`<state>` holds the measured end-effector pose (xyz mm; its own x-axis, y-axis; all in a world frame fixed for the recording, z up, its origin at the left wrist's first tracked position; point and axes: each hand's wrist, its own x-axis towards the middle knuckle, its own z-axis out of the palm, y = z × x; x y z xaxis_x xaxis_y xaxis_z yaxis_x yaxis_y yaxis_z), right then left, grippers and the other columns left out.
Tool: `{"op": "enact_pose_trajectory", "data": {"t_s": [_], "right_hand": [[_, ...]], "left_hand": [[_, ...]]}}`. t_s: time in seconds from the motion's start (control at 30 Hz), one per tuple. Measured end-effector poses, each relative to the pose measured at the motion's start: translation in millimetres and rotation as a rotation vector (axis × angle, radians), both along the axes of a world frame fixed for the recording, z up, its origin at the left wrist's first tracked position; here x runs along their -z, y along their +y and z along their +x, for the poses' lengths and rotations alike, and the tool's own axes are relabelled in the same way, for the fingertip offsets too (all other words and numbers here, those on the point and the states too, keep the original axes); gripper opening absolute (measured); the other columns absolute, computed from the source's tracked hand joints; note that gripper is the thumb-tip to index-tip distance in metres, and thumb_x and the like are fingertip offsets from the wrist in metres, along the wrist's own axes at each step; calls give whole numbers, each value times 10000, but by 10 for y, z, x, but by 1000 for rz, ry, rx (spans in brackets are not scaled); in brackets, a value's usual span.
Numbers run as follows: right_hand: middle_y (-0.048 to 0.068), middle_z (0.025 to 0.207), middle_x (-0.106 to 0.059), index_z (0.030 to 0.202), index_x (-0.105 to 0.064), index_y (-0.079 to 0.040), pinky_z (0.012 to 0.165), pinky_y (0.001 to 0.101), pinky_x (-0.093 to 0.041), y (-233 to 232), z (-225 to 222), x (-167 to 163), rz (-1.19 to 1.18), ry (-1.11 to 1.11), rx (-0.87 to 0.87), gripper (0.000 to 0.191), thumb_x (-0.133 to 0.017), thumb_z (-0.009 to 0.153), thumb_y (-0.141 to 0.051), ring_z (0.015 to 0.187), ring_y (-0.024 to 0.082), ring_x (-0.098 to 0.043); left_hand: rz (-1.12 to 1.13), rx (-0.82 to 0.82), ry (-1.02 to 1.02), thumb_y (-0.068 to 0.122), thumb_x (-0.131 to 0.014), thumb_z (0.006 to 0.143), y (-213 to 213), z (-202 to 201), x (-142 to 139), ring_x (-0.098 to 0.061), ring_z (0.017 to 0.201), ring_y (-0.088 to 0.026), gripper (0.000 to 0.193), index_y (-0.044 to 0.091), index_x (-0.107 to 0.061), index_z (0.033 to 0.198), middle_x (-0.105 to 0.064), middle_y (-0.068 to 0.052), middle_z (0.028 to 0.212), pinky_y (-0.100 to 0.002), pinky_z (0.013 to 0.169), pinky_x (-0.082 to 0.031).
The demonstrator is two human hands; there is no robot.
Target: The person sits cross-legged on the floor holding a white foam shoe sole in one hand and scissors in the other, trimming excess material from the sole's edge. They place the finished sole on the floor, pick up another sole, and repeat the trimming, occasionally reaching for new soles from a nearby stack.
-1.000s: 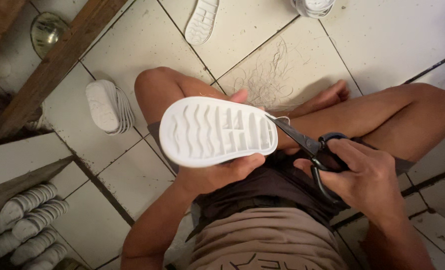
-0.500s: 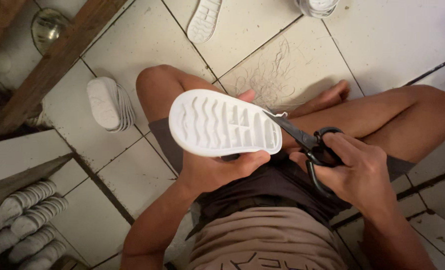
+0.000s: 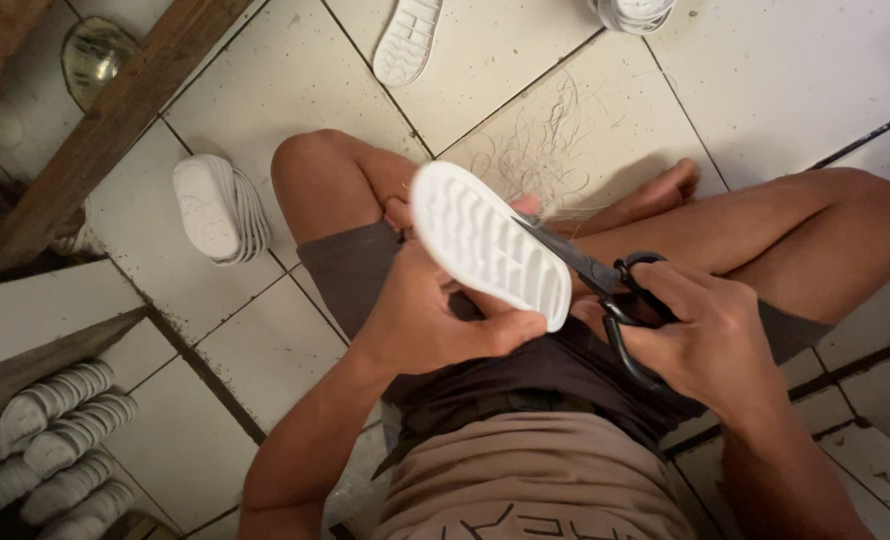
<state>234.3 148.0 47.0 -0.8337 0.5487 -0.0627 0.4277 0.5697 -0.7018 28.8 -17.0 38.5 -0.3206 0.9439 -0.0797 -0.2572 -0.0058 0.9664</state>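
Head view: sat cross-legged on white tiled floor (image 3: pixel 265 90), stacks of white soles (image 3: pixel 220 208) off to my left. White shoe sole (image 3: pixel 490 248) hung over my lap, tread up, long axis running from upper left down to lower right. My left hand (image 3: pixel 430 320) closed round it from beneath, thumb at lower edge. My right hand (image 3: pixel 710 335) gripped black scissors (image 3: pixel 615 290), fingers through loops, blades meeting sole's right edge; blade gap too blurred to judge

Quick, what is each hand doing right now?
Left hand: closed around the white shoe sole, holding it up.
Right hand: closed on the black scissors, blades at the sole's edge.
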Motion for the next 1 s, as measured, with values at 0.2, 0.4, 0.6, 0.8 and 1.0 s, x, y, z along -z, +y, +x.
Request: {"op": "enact_pose_trajectory", "data": {"t_s": [0.2,0.4,0.6,0.8,1.0], "right_hand": [[133,819,-708,996,-688,61,537,313,-501,-12,-76,-20,-16,54,-20,365,-882,738,-109,650,176,-688],[140,730,-663,927,-683,62,510,343,-476,-107,-191,-11,-11,42,28,298,-867,728,-63,586,190,-644],[114,812,-690,1030,-686,72,504,282,-481,-42,-177,90,-21,72,4,312,-844,813,-86,663,119,-663],[41,668,-635,1037,-761,29,481,242,-383,9,-54,430,-480,42,235,253,-813,903,-179,568,74,-525],[39,697,-674,984,-728,31,530,236,-457,-143,79,836,-865,240,223,201,-756,944,-164,588,96,-606]], "left_hand": [[22,126,302,156,-853,802,28,-112,-25,-669,1219,-192,569,-51,-664,1298,-680,-151,1328,-329,1121,-505],[-15,189,195,188,-812,779,16,-231,-62,-651,1248,-169,685,-42,-588,1385,-674,-113,1293,-345,1149,-505],[14,286,77,102,-748,798,24,-238,84,-628,1316,-206,712,-52,-513,1452,-649,-133,1355,-367,1150,-517],[19,196,-120,16,-690,895,56,-206,407,-665,1308,-207,649,-32,-419,1483,-626,-150,1459,-352,1035,-616],[27,119,-175,12,-710,1012,118,-14,695,-706,1189,-188,414,-58,-581,1400,-715,-149,1331,-336,1011,-609]]}}
